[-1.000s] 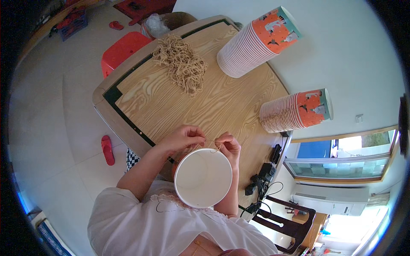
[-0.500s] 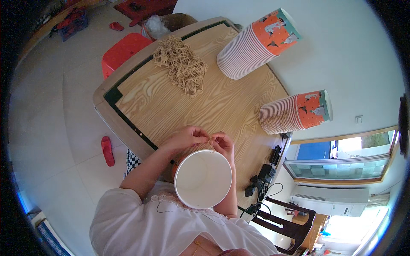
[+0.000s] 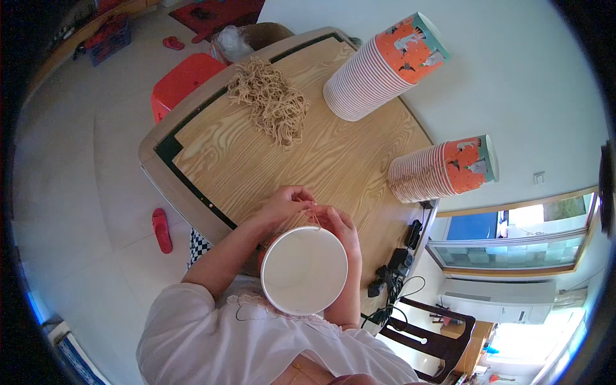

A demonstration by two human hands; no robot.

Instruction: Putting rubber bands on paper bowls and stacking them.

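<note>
A paper bucket with a white inside stands in front of my chest, its open mouth turned up toward me. Just beyond its rim, my left hand and my right hand meet with fingertips pinched together. Between them is a thin tan string, which runs down to the bucket's rim; its exact path in the fingers is too small to make out. Farther off on the table lies a tangled heap of tan strings. Most of the bucket's outer wall is hidden from me.
Two stacks of orange-and-green paper buckets, a tall stack and a shorter stack, stand at the table's right side. Black adapters and cables lie along the right edge. A red stool is beyond the left edge.
My hands have drawn slightly closer together, with the right fingers now bent over toward the left ones. The bucket has barely shifted.
</note>
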